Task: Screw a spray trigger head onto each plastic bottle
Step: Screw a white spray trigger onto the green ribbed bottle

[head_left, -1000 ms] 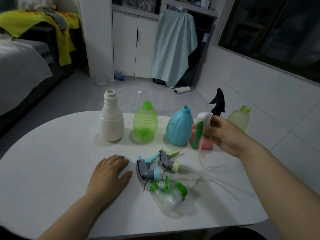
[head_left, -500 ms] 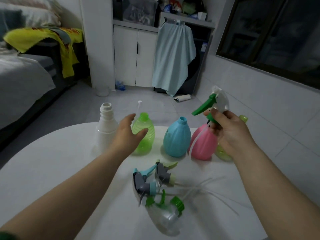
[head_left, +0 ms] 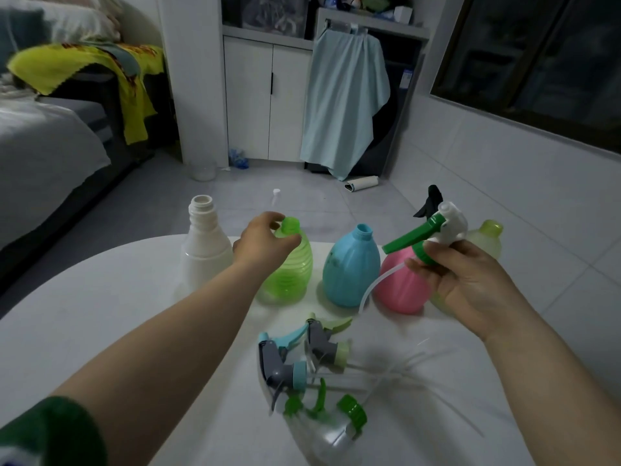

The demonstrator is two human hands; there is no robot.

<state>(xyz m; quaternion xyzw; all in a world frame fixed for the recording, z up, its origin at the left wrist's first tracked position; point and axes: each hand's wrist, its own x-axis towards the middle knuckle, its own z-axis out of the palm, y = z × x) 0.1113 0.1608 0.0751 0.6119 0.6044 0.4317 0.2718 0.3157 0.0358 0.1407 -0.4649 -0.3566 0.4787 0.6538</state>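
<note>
Along the back of the white table [head_left: 100, 314] stand a white bottle [head_left: 203, 250], a clear green ribbed bottle [head_left: 290, 274], a blue bottle [head_left: 351, 267], a pink bottle [head_left: 400, 284] and a pale yellow-green bottle [head_left: 487, 240], all without heads. My left hand [head_left: 265, 238] curls over the green bottle's shoulder, just below its open neck. My right hand [head_left: 467, 280] holds a white and green trigger head [head_left: 433, 232] in the air above the pink bottle, its thin tube hanging down. A black trigger head [head_left: 431, 200] shows behind it.
Near the front of the table lie a grey and blue trigger head [head_left: 282, 364], a grey and pale green one [head_left: 327, 344], and a clear bottle [head_left: 331, 435] on its side with a green head. Their thin tubes spread out to the right.
My left hand has moved further onto the green bottle, up near its neck. My right hand has lowered the green and white trigger head slightly.
</note>
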